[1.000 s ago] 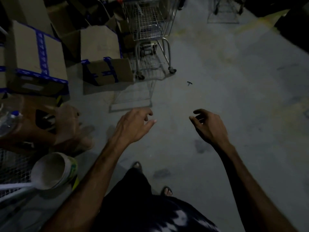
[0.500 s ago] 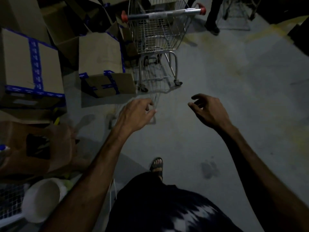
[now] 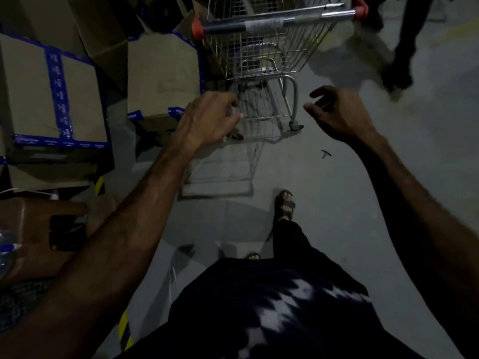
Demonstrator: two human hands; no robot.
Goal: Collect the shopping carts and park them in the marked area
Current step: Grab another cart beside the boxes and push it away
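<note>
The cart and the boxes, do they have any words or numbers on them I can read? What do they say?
No words can be read in this picture.
Label on the cart handle: there is print, but it is too blurred to read.
Blue tape on the boxes: small white marks repeat along it, too small and blurred to read.
Yellow and black striped floor marking: stripes only, no letters.

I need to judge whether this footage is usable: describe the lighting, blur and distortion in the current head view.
Head view: dim overall, and the cardboard boxes at left sit in deep shadow. The cart handle catches a bright highlight. Motion blur smears the patterned shirt and another person's legs at top right. The left hand and right hand are fairly crisp. Wide-angle stretch enlarges the forearms toward the bottom corners.
</note>
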